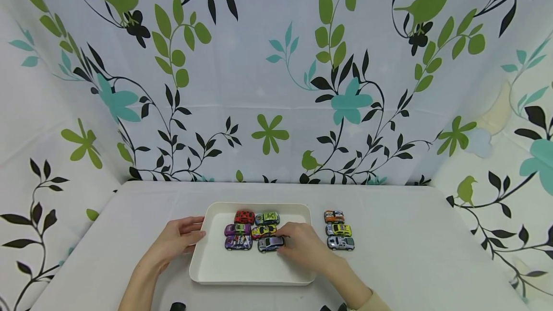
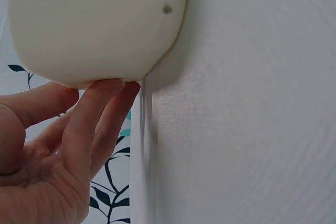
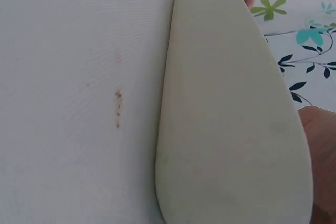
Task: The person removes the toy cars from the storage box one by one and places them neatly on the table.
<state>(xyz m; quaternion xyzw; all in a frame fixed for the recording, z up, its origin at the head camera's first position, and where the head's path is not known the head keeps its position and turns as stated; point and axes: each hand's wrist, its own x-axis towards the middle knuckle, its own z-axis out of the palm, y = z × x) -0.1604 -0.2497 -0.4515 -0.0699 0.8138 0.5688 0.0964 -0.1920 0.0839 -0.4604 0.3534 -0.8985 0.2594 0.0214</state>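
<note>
In the head view a white tray [image 1: 216, 272] stands on the table with several toy cars in two columns. My right hand [image 1: 304, 246] reaches over its right side, thumb and fingers pinching a dark grey toy car [image 1: 270, 245] at the front of the right column. Behind that car are a yellow one [image 1: 262, 232] and a green one [image 1: 267, 218]. The left column holds a red car [image 1: 244, 217], a purple car [image 1: 237, 229] and a purple-and-white car [image 1: 238, 243]. My left hand [image 1: 179, 239] touches the tray's left outer wall with its fingertips, also seen in the left wrist view.
Right of the tray, an orange car [image 1: 334, 216], a yellow-green car [image 1: 339, 230] and a silver car [image 1: 340, 243] form a column on the white table [image 1: 389, 263]. A leaf-and-bird patterned cloth [image 1: 242, 85] hangs behind. Dark objects [image 1: 178, 306] show at the bottom edge.
</note>
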